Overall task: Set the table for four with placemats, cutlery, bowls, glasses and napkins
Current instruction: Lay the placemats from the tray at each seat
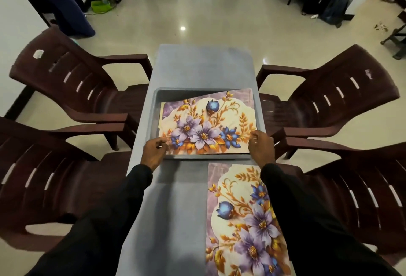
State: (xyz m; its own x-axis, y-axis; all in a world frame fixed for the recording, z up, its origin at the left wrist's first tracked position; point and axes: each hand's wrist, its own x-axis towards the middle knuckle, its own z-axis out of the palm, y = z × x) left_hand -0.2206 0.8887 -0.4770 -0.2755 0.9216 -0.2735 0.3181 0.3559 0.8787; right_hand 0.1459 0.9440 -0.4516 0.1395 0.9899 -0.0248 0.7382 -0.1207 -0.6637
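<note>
head view, nearest first: one laid placemat (241, 220) lies flat in the lower right of the frame, its long side running along the table (175, 209) edge. just beyond, at centre, the left hand (153, 152) pinches the near left corner of the top placemat (204, 126) between thumb and curled fingers. the right hand (261, 148) pinches the near right corner the same way. that mat sits skewed in the grey tray (153, 104), its far right corner riding over the rim. a pale edge at its left hints at more sheets beneath, so peel only the top one, raising both corners evenly to avoid a bend. the bare strip at lower left looks the likely spot; square it to the laid one. four chairs (72, 82) flank the table farther out.
</note>
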